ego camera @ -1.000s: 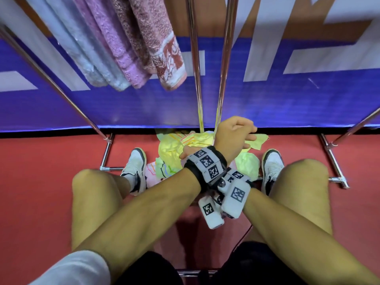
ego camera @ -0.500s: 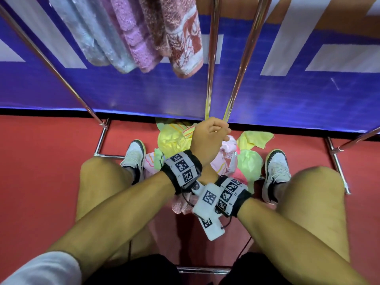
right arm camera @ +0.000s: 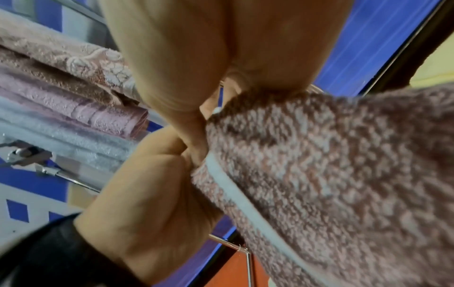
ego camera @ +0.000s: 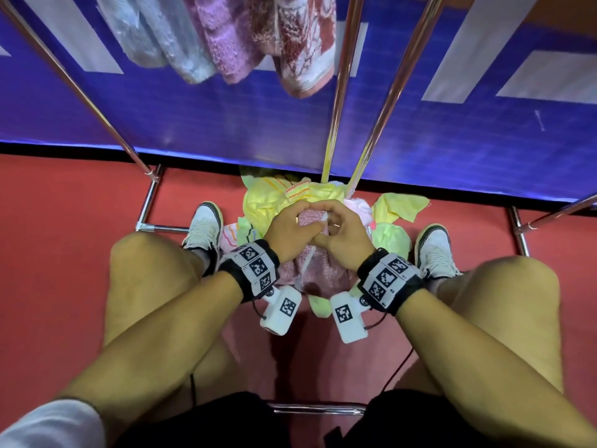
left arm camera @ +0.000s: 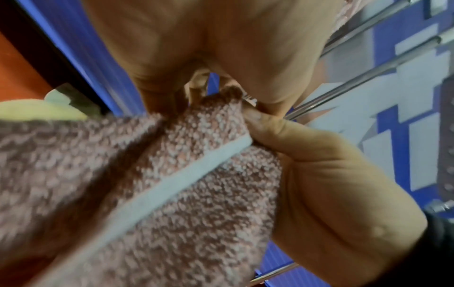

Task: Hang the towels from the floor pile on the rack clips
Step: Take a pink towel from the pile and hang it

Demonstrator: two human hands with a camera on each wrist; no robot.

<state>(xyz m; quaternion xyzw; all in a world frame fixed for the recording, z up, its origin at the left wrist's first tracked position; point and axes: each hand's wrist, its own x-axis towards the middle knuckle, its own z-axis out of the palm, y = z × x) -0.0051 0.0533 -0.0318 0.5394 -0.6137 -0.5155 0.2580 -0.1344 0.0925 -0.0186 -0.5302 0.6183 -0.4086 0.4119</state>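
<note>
Pink terry towel (ego camera: 318,270) hangs above the floor pile (ego camera: 274,202), at twelve o'clock from the knees; left hand (ego camera: 290,232) and right hand (ego camera: 344,234) pinch its corner. Perhaps this small pinch slips while lifting.

4 hung towels (ego camera: 226,43); 2 hands (ego camera: 290,231); 2 shoes (ego camera: 205,226).

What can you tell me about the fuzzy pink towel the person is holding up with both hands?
The pink towel looks like thick, loopy terry cloth, speckled pink and white, with a smooth pale band running along it. It is bunched up, not spread flat. The left hand and the right hand both pinch its top edge close together, and the rest droops down between the knees. It hangs above the pile of yellow and green cloths on the red floor.
</note>
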